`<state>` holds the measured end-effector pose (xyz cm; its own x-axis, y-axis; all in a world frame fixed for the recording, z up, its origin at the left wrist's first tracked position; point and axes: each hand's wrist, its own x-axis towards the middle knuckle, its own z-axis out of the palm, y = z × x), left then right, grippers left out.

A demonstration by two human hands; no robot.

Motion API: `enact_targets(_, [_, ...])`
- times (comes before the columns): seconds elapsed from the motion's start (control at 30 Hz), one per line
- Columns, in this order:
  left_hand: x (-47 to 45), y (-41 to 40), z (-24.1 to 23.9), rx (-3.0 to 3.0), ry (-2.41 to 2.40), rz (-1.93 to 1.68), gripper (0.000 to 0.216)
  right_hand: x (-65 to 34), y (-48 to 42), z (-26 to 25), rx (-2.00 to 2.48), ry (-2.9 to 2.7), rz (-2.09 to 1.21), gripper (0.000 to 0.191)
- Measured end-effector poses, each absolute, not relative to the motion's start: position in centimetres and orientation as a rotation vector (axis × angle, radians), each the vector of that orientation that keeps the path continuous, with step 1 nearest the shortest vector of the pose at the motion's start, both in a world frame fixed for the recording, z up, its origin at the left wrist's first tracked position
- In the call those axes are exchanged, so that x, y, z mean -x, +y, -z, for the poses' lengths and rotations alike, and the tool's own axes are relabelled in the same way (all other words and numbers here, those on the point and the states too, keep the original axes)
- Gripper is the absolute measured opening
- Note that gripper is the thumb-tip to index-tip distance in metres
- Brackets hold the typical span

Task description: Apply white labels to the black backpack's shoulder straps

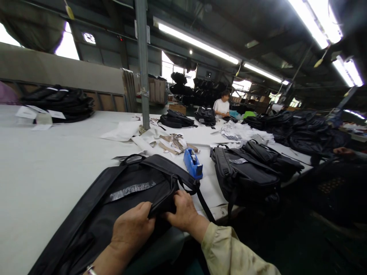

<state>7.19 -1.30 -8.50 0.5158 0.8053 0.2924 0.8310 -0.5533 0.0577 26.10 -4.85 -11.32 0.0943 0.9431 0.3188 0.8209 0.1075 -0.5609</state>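
Note:
A black backpack point(100, 214) lies on the white table before me, its shoulder straps facing up. Across its back panel runs a strip of shiny clear plastic point(132, 190). My left hand point(133, 225) is closed on the near edge of the backpack, thumb on top. Close by on the right, my right hand point(183, 210) grips the same edge, fingers curled over the fabric. Fingertips of both hands are partly hidden by the cloth. Just beyond my right hand stands a blue tape dispenser point(193, 164), near the end of a shoulder strap.
More black backpacks point(243, 172) lie to the right along the edge of the white table point(71, 152). Paper and cardboard scraps point(174, 143) surround a metal post point(142, 68). Stacked bags point(59, 101) sit at far left. A person point(222, 105) works at the back; another person's hand point(344, 151) shows at right.

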Motion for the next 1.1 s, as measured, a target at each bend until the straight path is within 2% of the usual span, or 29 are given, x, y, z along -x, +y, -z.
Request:
enact_targets(0.07, [-7.1,-1.3,8.7,2.653,-1.461,0.486,0.017,-26.7,-4.4,10.9,1.666,-1.690,-0.414,0.041])
enact_targets(0.23, [-7.1,-1.4,9.6,2.652,-1.422,0.533,0.018,-28.4,-3.5,10.9,1.554,-1.339,-0.946,0.036])
enact_targets(0.37, [-7.1,-1.1,10.6,2.608,-1.316,0.601,0.018,-27.8,-2.2,11.0,1.476,-1.066,-1.071,0.029])
enact_targets(0.57, [-7.4,-0.8,11.1,2.525,-1.032,0.800,0.019,-26.2,-0.9,11.5,1.463,-1.071,-0.929,0.016])
enact_targets(0.8, [-7.7,-1.2,11.8,2.540,-1.031,0.728,0.015,-27.2,-1.4,10.6,1.716,-1.388,-0.418,0.001])
enact_targets(0.93, [-7.9,-1.9,11.6,2.614,-1.126,0.579,0.018,-28.7,-2.5,10.4,1.752,-1.570,-0.128,0.012])
enact_targets(1.1, [-9.3,-2.5,9.2,2.703,-1.238,0.405,0.017,-28.8,-3.1,11.0,1.800,-1.641,-0.035,0.013])
